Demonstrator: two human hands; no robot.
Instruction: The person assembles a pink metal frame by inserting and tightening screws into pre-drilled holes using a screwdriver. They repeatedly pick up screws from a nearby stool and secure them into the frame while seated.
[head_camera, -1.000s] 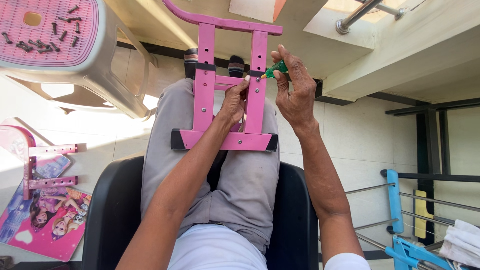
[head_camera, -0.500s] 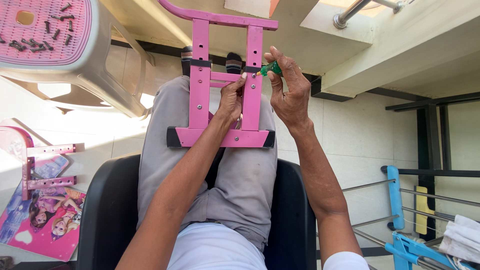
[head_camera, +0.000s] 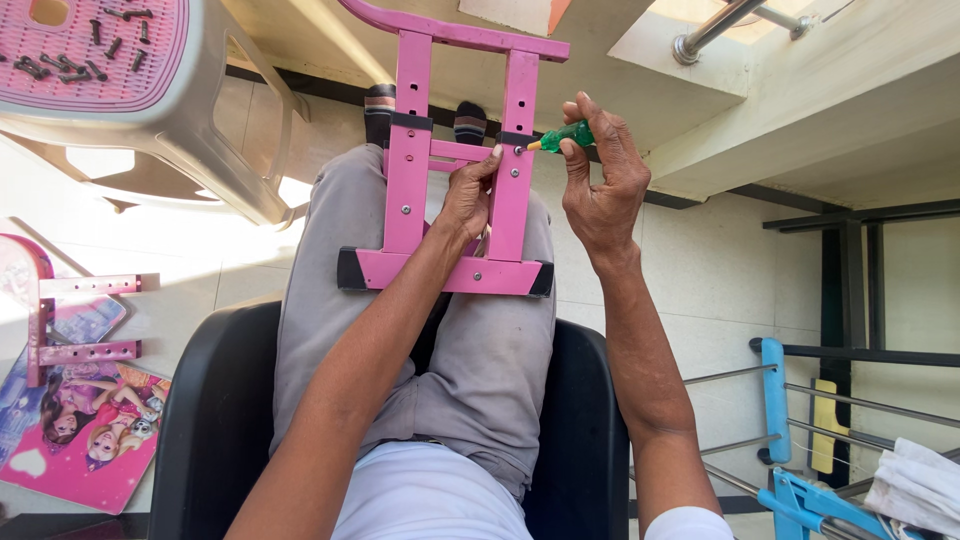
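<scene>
Right hand (head_camera: 600, 190): fingers (head_camera: 574, 150) pinching a green-handled screwdriver (head_camera: 562, 138), tip touching the pink metal frame (head_camera: 450, 270) at its right upright. Left hand (head_camera: 468, 195): fingers curled around that upright, just below. Frame lying across grey-trousered thighs (head_camera: 480, 350), above a black chair (head_camera: 200, 400). Upper left, plastic stool (head_camera: 190, 100) carrying loose screws (head_camera: 60, 65).

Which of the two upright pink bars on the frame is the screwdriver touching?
The bar nearer the right hand: the green screwdriver tip meets its side by a black band. The left hand steadies it; the other bar is untouched.
</scene>
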